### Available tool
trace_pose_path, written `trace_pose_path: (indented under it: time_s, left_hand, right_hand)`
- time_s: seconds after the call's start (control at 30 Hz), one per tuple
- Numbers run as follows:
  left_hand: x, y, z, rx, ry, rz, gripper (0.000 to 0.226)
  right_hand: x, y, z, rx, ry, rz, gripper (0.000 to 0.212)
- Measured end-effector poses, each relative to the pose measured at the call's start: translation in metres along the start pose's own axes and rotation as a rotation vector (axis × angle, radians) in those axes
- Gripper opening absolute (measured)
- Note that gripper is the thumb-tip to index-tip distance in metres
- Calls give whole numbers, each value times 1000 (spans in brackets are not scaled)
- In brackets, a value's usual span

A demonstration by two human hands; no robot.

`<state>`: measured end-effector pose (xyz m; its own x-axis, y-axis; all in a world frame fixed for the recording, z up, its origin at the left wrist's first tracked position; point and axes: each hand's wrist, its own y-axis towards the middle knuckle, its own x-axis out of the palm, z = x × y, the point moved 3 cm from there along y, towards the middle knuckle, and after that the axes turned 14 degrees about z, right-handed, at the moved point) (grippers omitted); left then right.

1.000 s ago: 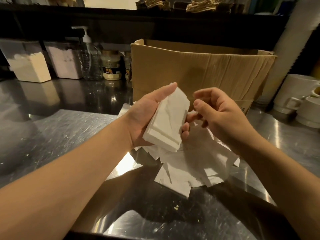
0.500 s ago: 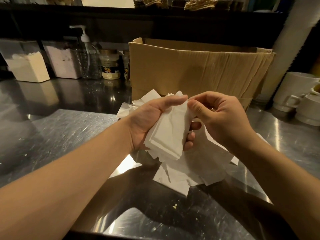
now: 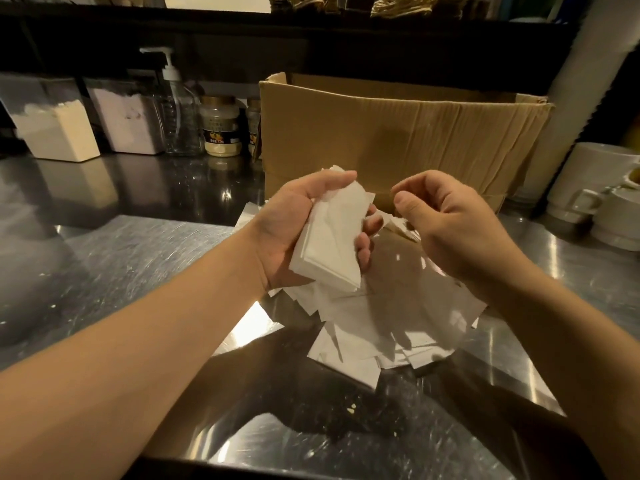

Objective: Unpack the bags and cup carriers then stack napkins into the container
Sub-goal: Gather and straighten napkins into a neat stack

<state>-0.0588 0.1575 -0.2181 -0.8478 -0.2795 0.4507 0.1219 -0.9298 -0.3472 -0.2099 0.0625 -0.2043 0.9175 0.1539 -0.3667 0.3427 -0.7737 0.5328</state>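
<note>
One cardboard box [image 3: 398, 140] stands open just beyond both hands, and loose napkins [image 3: 374, 323] lie scattered on the steel counter [image 3: 121, 254] beneath them, so most stacking looks undone; no napkin container is clearly in view. The left hand [image 3: 291, 237] grips a small squared napkin stack [image 3: 332, 244], thumb on top, fingers curled beneath. The right hand [image 3: 446, 220] hovers beside it, fingers loosely curled, holding nothing. Half a second ago it was touching the stack's top edge; now it has drawn apart

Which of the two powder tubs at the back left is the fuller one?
The leftmost tub, holding cream powder; the pale-pink tub beside it sits nearer the pump bottle.
</note>
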Motion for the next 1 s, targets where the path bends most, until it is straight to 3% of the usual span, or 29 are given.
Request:
trace_pose_path:
  time_s: [0.1,0.2,0.3,0.53,0.8,1.0]
  left_hand:
    - [-3,2,2,4,-112,13,52]
    - [-5,4,2,11,-137,32,52]
    - [-5,5,2,14,-124,55,55]
    - [-5,7,0,3,-113,70,52]
    - [-6,9,0,12,-83,101,58]
    - [-6,9,2,29,-95,89,63]
  right_hand:
    - [0,4,3,78,-187,-102,15]
    - [-1,2,1,130,-428,-352,15]
    - [-6,-3,-4,60,-659,-574,31]
    - [-7,-15,-6,24,-815,-791,65]
    - [-4,-16,-3,-11,-757,-870,57]
    - [-4,-16,-4,-60,-607,-910,26]
